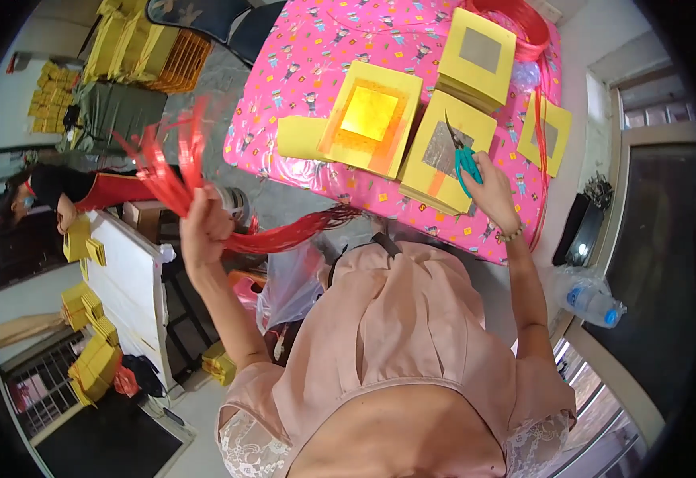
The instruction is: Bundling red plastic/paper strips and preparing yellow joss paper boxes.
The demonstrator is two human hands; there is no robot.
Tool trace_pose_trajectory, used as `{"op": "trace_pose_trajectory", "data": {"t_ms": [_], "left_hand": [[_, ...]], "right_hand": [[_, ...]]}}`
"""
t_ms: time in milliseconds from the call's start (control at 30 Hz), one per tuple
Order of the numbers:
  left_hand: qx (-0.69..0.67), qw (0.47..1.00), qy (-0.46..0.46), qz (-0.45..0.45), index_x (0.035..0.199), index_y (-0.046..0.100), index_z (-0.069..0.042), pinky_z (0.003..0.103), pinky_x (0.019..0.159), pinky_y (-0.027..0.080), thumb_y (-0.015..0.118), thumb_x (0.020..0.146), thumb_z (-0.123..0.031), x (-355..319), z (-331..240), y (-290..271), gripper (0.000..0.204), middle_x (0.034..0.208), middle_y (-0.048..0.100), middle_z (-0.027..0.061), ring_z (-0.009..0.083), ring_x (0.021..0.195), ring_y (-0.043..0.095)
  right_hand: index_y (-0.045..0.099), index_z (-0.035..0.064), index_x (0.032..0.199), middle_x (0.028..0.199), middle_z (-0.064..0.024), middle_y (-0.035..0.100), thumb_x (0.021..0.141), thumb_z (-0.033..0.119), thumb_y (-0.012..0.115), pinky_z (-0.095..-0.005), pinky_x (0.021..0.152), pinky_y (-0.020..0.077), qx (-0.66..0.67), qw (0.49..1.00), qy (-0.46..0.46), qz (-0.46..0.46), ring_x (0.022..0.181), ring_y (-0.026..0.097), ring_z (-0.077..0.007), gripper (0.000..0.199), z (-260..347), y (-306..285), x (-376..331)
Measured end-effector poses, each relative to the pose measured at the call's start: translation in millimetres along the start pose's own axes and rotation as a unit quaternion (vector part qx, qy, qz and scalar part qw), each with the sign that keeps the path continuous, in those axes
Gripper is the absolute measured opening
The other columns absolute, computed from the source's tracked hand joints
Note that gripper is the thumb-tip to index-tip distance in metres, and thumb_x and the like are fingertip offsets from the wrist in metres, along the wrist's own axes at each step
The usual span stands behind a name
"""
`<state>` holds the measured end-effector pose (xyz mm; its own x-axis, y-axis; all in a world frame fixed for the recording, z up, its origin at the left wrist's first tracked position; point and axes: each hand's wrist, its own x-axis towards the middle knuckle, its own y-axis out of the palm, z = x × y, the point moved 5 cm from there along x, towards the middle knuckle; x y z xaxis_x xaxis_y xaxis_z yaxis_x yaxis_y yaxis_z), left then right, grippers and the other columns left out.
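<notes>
My left hand is closed around a bundle of red plastic strips, held up left of the table. The strips' upper ends fan out and blur, while their long tail trails behind my wrist toward the table's front edge. In my right hand is a pair of teal-handled scissors, its dark pointed blades lying over a stack of yellow paper with a grey square on top. Left of that stack lies another yellow paper stack, bearing a shiny gold square with an orange border.
A pink patterned cloth covers the table. More yellow paper and a coil of red strip are at its far right. To the left, a person works at a white table. A bagged bottle lies right.
</notes>
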<state>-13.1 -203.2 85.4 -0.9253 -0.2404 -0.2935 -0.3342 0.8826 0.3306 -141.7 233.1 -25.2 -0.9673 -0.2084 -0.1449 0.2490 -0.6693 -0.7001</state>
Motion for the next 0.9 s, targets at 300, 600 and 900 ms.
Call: {"op": "trace_pose_trajectory", "data": {"t_ms": [300,600,900], "left_hand": [[0.0,0.966,0.257,-0.011,0.092,0.049,-0.009,0.021,0.032,0.013,0.034,0.099,-0.032,-91,-146,-18,0.029,0.048,0.026,-0.0069,0.0023,0.034,0.015],[0.001,0.927,0.371,0.044,0.089,0.038,-0.007,0.018,0.032,0.017,0.031,0.1,-0.025,-125,-205,-7,0.022,0.047,0.029,-0.0041,0.0023,0.033,0.018],[-0.058,0.94,0.333,0.041,0.086,0.037,-0.007,0.018,0.03,0.015,0.033,0.099,-0.026,-82,-210,-47,0.024,0.044,0.028,-0.0051,0.0008,0.031,0.019]], "right_hand": [[0.051,0.0009,0.094,0.085,-0.0192,0.057,0.082,0.03,0.058,-0.0423,0.069,0.043,-0.041,0.987,-0.154,-0.008,0.083,0.057,-0.0351,0.032,79,-3,92],[0.048,-0.0015,0.093,0.09,-0.0198,0.056,0.085,0.037,0.056,-0.0451,0.07,0.043,-0.131,0.974,-0.179,0.046,0.085,0.055,-0.0363,0.04,108,35,201],[0.059,0.0042,0.102,0.099,-0.0159,0.056,0.076,0.029,0.065,-0.0456,0.076,0.0464,-0.144,0.925,-0.3,0.185,0.095,0.057,-0.0328,0.036,209,227,256]]}}
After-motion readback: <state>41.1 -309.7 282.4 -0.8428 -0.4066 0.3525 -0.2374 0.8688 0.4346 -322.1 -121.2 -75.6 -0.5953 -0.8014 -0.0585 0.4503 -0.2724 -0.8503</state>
